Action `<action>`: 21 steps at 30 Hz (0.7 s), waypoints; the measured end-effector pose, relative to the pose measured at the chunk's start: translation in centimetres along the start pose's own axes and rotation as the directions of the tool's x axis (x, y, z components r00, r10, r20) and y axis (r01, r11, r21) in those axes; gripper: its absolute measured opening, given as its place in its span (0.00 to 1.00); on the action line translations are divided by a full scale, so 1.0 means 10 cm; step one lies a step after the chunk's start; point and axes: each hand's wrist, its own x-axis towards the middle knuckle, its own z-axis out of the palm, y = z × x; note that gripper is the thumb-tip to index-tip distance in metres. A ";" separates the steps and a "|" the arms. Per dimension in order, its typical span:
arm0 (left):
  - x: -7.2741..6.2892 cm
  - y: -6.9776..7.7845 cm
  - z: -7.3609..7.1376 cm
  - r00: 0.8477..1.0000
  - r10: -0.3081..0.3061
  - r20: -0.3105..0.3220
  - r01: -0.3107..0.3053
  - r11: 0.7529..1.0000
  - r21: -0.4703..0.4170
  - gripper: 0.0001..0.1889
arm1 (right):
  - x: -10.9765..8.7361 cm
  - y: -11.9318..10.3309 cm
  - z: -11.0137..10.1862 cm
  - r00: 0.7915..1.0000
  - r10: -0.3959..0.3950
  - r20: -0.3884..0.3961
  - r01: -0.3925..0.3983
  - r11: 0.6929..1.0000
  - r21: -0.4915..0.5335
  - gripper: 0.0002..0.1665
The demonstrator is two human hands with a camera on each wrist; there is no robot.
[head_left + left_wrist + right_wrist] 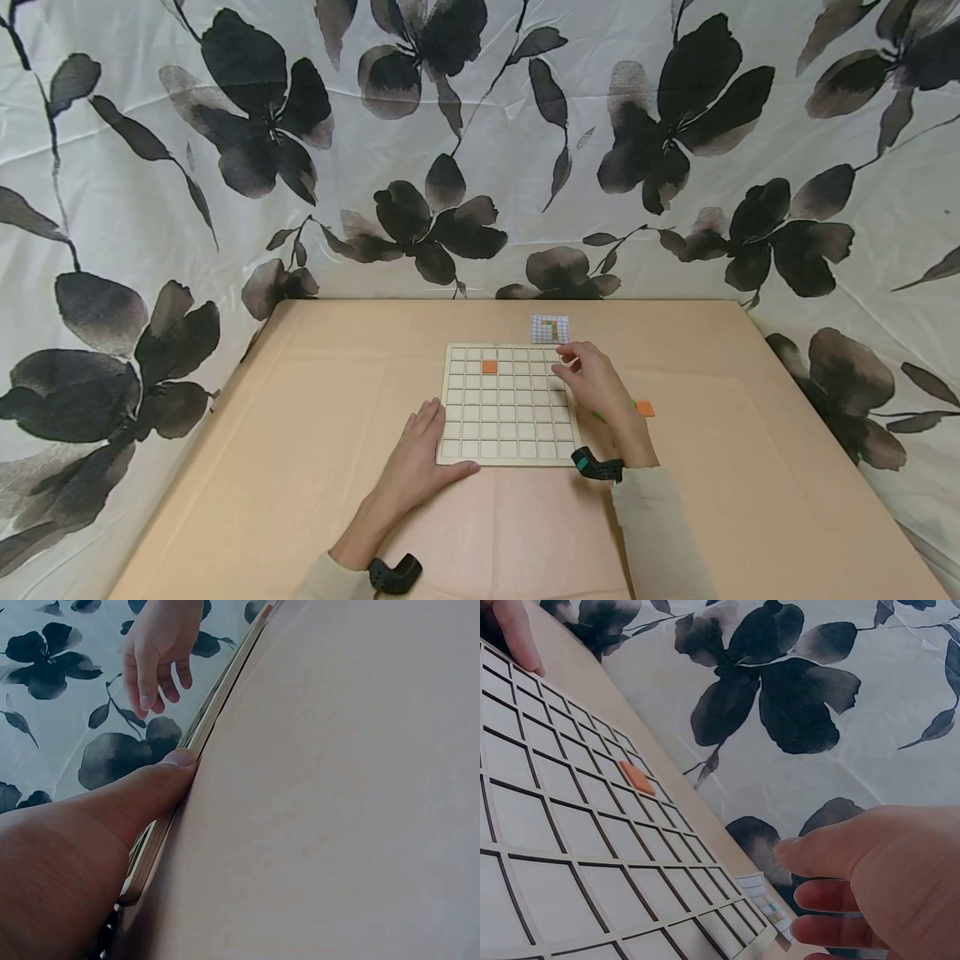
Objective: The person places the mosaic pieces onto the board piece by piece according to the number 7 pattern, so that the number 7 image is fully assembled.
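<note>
The pale gridded board [507, 414] lies on the table [262, 467], square to the person, and the left hand [420, 450] rests at its near left corner, fingers laid fairly straight along the left side and thumb pressed against the near edge, probably to keep it from sliding. The right hand [596, 383] hangs over the board's far right corner, thumb and fingertips apart with nothing seen between them, perhaps kept loose so that it can pick up small pieces. One orange tile [490, 367] sits in the far left part of the grid. A small printed card [550, 328] lies just beyond the far right edge, likely placed there to stay readable above the cells, while a loose orange piece [645, 408] and a partly hidden green piece [597, 415] lie to the right, seemingly within the right hand's easy reach
</note>
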 end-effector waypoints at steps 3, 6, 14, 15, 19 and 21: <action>0.00 0.00 0.00 1.000 0.000 0.001 0.000 1.000 0.003 0.59 | 0.00 0.00 0.00 1.000 -0.003 0.003 0.003 1.000 -0.002 0.25; 0.00 0.00 0.00 1.000 0.002 0.000 -0.002 1.000 0.004 0.59 | 0.00 0.00 0.00 1.000 -0.006 0.006 0.006 1.000 -0.004 0.25; -0.01 0.01 -0.01 1.000 -0.001 0.006 0.001 1.000 0.003 0.59 | 0.01 0.01 0.00 1.000 -0.007 0.013 0.007 1.000 -0.005 0.25; -0.01 0.00 -0.01 1.000 -0.001 0.005 0.001 1.000 0.002 0.59 | 0.01 0.01 0.00 1.000 -0.005 0.016 0.006 1.000 -0.005 0.25; -0.01 0.00 0.00 1.000 0.001 0.002 -0.001 1.000 0.002 0.59 | 0.00 0.01 0.00 1.000 -0.004 0.024 0.004 1.000 -0.009 0.25; -0.01 0.00 0.00 1.000 0.003 0.000 -0.003 1.000 0.000 0.58 | 0.00 0.01 0.00 1.000 -0.006 0.026 0.007 1.000 -0.011 0.25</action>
